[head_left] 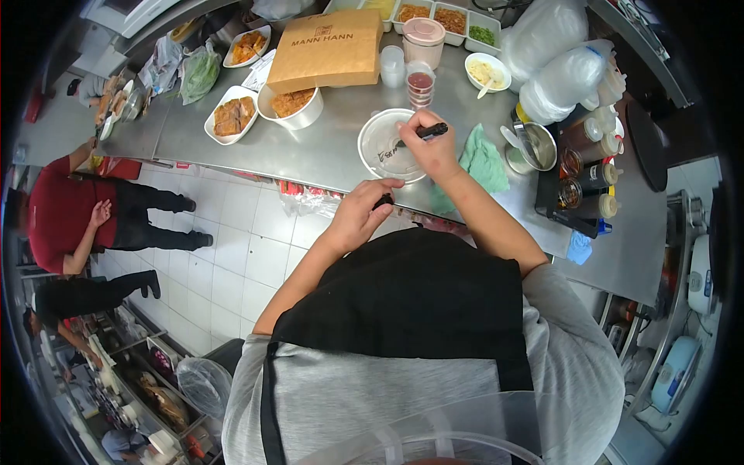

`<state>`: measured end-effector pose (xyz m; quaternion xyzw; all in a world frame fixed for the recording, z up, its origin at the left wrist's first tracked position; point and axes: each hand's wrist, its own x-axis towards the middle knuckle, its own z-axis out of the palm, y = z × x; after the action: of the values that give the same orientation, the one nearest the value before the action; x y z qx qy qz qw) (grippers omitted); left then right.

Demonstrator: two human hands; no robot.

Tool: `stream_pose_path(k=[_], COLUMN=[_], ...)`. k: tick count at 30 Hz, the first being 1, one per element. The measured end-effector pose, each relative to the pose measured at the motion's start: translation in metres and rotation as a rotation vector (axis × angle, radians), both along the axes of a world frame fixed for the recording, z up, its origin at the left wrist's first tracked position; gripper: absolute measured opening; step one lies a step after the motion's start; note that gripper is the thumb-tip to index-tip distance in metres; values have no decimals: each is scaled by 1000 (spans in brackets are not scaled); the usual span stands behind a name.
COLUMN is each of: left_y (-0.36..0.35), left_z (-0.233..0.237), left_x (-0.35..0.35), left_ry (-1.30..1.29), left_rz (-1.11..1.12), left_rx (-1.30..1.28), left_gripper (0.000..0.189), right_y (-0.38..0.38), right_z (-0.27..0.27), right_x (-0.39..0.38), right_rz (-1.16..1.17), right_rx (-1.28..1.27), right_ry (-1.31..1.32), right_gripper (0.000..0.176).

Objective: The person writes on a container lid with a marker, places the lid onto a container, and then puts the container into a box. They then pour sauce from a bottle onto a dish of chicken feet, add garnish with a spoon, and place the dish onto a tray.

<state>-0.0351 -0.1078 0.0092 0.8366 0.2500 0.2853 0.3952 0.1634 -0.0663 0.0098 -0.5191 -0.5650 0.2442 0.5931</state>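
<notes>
My right hand (431,149) grips a black marker (434,131) with its tip down at a round white lidded container (377,136) near the counter's front edge. Dark handwriting shows on the lid. My left hand (358,214) is closed around a small black cap (383,201), just below the container. A green cloth (484,165) lies right of my right hand. Behind the container stands a stack of small sauce cups (421,84). To the left are a white bowl of fried food (293,108) and a square dish of browned food (234,116).
A brown paper bag (325,48) lies behind the bowls. Trays of toppings (483,32) line the back. Plastic-wrapped containers (562,84), a metal pot (536,147) and a rack of sauce bottles (593,177) stand at right. Other people, one in a red shirt (62,205), are at left.
</notes>
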Motion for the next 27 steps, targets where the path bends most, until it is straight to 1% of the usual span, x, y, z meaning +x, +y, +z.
stream_pose_path(k=[3,6,9,12,15,24,27], left_y=[0,0,1,1,1,2,2], left_z=[1,0,-2,-1,-1,-1,0], left_x=[1,1,1,2,1,1,0], left_ry=[-14,0,-11,-12,-14,-7,-4], left_rz=[0,1,2,4,1,-3,-10], left_rx=[20,5,38,32,45,11,8], left_gripper=[26,20,17,16,16,15,15], right_y=[4,4,1,4,5,9,8], right_z=[-3,-5,1,-4,-4,-9,-5], right_x=[4,5,6,9,9,12,11], right_rz=[2,-21,3,-4,-1,-87,-79], right_rx=[22,19,-23,-8,-27,44,58], right_ry=[-56,-7,-27,19,13,-8,-11], right_gripper=[22,22,22,22,23,25,25])
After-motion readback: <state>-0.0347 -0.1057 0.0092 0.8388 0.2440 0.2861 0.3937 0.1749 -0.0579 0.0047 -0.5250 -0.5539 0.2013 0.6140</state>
